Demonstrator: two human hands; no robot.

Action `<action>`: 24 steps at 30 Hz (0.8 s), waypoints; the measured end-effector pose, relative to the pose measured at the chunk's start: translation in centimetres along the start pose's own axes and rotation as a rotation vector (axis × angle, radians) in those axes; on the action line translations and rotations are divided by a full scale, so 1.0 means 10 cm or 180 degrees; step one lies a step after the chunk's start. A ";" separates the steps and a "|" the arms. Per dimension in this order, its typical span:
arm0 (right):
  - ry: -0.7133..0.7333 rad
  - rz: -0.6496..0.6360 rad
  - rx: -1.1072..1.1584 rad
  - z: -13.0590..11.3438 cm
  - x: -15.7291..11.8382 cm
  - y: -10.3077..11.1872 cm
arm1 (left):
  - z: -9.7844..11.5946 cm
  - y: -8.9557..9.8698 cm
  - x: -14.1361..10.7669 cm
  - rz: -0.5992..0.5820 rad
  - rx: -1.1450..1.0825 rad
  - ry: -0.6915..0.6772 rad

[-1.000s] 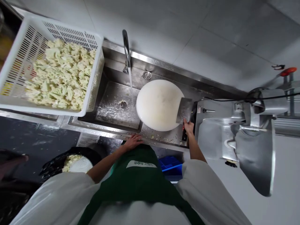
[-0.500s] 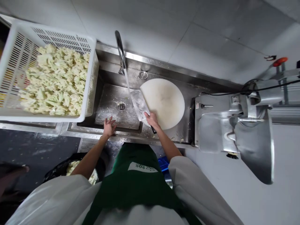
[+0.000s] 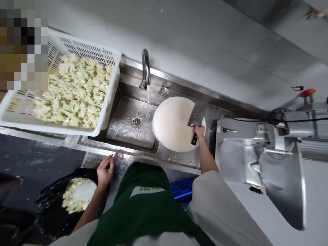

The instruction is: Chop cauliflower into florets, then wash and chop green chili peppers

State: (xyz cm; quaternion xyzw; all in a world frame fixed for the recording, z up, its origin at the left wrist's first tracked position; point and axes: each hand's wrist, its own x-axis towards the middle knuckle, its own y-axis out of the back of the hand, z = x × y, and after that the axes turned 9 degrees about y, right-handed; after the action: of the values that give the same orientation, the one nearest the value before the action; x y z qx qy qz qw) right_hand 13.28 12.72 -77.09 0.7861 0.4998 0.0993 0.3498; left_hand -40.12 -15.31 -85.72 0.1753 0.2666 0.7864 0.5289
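The right hand is wrapped round the handle of a cleaver, its blade over the round cutting board, which lies beneath and left of that hand. A steel slicer blocks the space rightward. The left hand, fingers loosely spread, is near a black bin bag; beyond that hand are the sink, running faucet and plastic crate of cauliflower florets.

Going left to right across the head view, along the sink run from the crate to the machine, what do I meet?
White crate of cauliflower pieces → running faucet → round white board → cleaver in the right hand, overlapping the board's right side → metal machine.
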 end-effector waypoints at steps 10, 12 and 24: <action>0.0909 -0.1503 -0.0525 -0.50 -0.49 -1.28 | 0.09 0.00 -0.15 -0.0005 0.0161 0.0113; 0.0979 -0.1644 -0.0469 -0.65 -0.62 -1.52 | 0.14 0.05 -0.16 0.0097 0.0233 0.0177; 0.2212 -0.1237 -0.1719 -1.46 -0.64 -1.42 | 0.02 0.08 -0.36 0.0062 -0.0112 0.0512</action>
State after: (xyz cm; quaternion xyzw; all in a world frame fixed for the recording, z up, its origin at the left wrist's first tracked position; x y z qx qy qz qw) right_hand -7.37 17.42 -74.36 0.4793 0.6812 0.4153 0.3658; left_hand -39.26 -18.81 -85.10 0.1049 0.2926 0.8077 0.5010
